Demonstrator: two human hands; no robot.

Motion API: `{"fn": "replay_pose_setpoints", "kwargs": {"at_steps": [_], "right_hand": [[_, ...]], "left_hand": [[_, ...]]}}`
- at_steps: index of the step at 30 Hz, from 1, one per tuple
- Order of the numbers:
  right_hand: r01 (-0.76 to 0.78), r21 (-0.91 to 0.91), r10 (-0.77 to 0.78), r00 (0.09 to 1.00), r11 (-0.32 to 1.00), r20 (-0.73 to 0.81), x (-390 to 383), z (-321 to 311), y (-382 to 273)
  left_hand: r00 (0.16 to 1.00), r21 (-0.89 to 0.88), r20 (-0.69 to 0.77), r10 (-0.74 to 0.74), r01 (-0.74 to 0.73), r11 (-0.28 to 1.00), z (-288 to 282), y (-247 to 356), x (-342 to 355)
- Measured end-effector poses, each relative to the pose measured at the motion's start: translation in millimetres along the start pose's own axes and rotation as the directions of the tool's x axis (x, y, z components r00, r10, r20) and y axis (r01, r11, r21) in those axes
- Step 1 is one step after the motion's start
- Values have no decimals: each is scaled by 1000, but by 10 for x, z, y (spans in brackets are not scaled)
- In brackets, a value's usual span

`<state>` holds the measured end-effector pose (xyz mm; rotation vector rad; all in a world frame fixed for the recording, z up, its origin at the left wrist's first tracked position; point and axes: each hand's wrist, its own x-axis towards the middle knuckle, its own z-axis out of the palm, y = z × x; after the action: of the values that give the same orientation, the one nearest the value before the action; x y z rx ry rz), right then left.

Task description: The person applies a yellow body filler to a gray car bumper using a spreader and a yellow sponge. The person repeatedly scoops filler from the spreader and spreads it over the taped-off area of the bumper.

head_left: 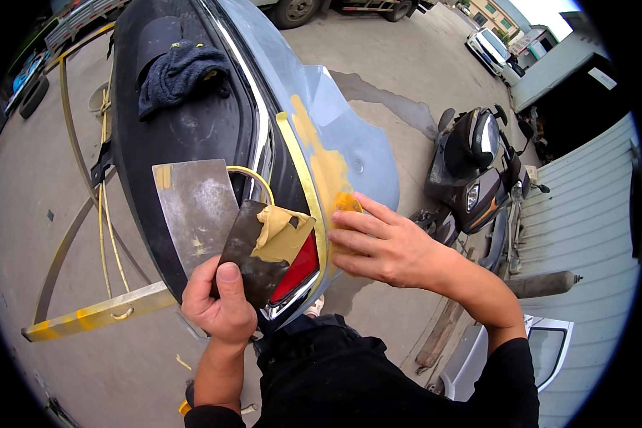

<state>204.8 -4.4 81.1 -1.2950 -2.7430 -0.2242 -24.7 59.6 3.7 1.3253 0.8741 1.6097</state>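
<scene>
Step in hand looks like spreading filler on the blue-grey panel [374, 146]: right hand [389, 246] has the yellow spreader [347, 202] on the tan patch [329, 165], which runs up and away ahead of its fingers. Next move, my read: calls for steady, even pressure along the patch, edge kept off the masking strip [303, 175] just left of the fingertips; a reload would come from the putty [282, 235] on the plate [246, 246], close by on the left. Right pose: forearm comes in from lower right, elbow bent out, back of hand up, fingers a little apart and reaching left, index laid along the spreader's near-right edge. Thumb hidden, so can't tell whether it backs the grip. Left hand [225, 299]: palm turned inward, thumb flat on the plate's face, fingers curled behind, pinching it by its lower end; putty sits past the thumb, toward the right hand. Steel sheet [192, 203] sticks up beyond the left fingers; can't tell if they hold it too. Yellow ring [263, 185] is partly hidden behind the plate, beyond that hand. Red lamp [296, 274] lies between the hands, partly covered by the plate.
</scene>
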Motion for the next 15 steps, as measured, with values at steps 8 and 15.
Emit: {"fn": "replay_pose_setpoints", "kwargs": {"at_steps": [8, 15], "right_hand": [[-3, -81, 1, 1000, 997, -18, 94, -22, 69], [-54, -289, 39, 998, 956, -57, 156, -23, 25]], "left_hand": [[1000, -19, 6, -12, 12, 1000, 3, 14, -3], [1000, -11, 10, -7, 7, 1000, -2, 13, -2]]}}
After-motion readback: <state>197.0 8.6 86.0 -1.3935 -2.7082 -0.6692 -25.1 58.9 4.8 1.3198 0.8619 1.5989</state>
